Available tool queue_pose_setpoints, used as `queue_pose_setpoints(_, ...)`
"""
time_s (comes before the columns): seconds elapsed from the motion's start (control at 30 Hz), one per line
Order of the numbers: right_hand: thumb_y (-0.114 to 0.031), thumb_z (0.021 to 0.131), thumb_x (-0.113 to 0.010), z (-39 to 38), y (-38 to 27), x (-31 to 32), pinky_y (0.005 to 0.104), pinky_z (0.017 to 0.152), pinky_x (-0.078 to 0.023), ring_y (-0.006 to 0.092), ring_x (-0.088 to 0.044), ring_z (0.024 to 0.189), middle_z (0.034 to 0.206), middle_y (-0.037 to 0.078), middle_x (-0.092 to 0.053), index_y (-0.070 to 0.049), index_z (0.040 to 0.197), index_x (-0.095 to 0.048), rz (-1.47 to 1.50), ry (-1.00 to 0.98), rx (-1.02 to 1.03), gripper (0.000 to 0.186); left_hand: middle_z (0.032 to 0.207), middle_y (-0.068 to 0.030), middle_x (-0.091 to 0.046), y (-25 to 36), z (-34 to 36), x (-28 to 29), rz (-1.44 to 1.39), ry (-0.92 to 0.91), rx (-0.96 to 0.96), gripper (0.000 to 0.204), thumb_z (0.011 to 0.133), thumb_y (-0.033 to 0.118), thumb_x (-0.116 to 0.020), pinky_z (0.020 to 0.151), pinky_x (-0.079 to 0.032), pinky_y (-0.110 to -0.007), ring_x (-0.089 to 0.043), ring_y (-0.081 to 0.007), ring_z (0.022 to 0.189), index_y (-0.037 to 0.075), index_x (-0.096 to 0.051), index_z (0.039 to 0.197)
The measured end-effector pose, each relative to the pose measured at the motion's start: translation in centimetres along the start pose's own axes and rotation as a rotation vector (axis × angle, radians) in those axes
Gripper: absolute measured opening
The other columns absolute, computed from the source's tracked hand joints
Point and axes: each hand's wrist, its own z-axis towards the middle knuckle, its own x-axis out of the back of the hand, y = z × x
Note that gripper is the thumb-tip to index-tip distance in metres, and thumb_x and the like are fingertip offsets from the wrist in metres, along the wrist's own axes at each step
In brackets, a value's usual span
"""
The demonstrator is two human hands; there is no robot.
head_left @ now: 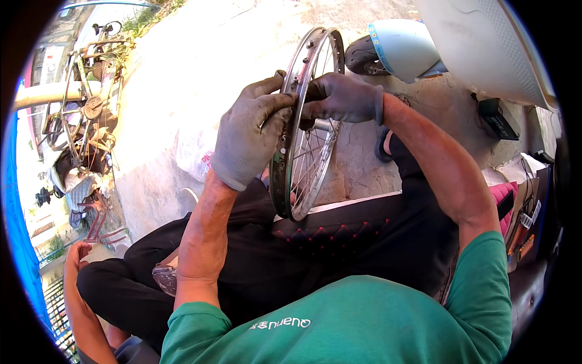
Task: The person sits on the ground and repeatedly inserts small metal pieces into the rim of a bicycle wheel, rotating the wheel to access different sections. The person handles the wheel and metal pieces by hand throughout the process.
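A bare bicycle wheel stands upright between my knees, its metal rim dark and worn, with thin spokes and a hub showing on the right side. No tyre is on it. Gloved in grey, my left hand has its fingers closed on the rim's outer channel from the left. My right hand, in a darker dirty glove, pinches the same stretch of rim from the spoke side. The fingertips of both hands nearly meet there. Whether a small part sits between them is hidden.
A pale blue scooter front with a black tyre stands at upper right, near a black box. Bicycle frames and scrap lie at far left. A white plastic bag rests on the concrete. Another person's arm shows at lower left.
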Motion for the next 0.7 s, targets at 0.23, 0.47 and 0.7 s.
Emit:
queue_pose_setpoints(0.23, -0.023, 0.103, -0.069, 0.5, 0.9, -0.3, 0.0309, 0.094, -0.058, 0.0128, -0.073, 0.096, 0.105, 0.006, -0.078, -0.001, 0.121, -0.075, 0.104, 0.019, 0.036, 0.028, 0.132, -0.0202, -0.068, -0.1, -0.1, -0.2, 0.009, 0.029, 0.042, 0.023, 0.090, -0.001, -0.069, 0.091, -0.062, -0.038, -0.074, -0.0316, 0.108, 0.003, -0.077, 0.111)
queue_pose_setpoints(0.47, -0.023, 0.103, -0.069, 0.4, 0.5, -0.4, 0.0303, 0.093, -0.058, 0.0127, -0.073, 0.094, 0.104, 0.006, -0.078, -0.001, 0.118, -0.075, 0.061, 0.034, 0.008, 0.028, 0.132, -0.0206, -0.067, -0.1, 0.0, -0.1, 0.043, 0.027, -0.012, 0.022, 0.090, 0.000, -0.068, 0.092, -0.061, -0.038, -0.074, -0.0330, 0.108, 0.002, -0.076, 0.111)
queue_pose_setpoints(0.7, -0.022, 0.103, -0.069, 0.7, 1.3, -0.5, 0.0307, 0.093, -0.058, 0.0134, -0.073, 0.095, 0.103, 0.006, -0.078, -0.001, 0.119, -0.074, 0.101, 0.035, 0.040, 0.027, 0.131, -0.0219, -0.067, -0.1, 0.0, -0.4, 0.132, 0.027, -0.036, 0.021, 0.091, 0.003, -0.070, 0.092, -0.061, -0.041, -0.072, -0.0364, 0.109, 0.003, -0.075, 0.111)
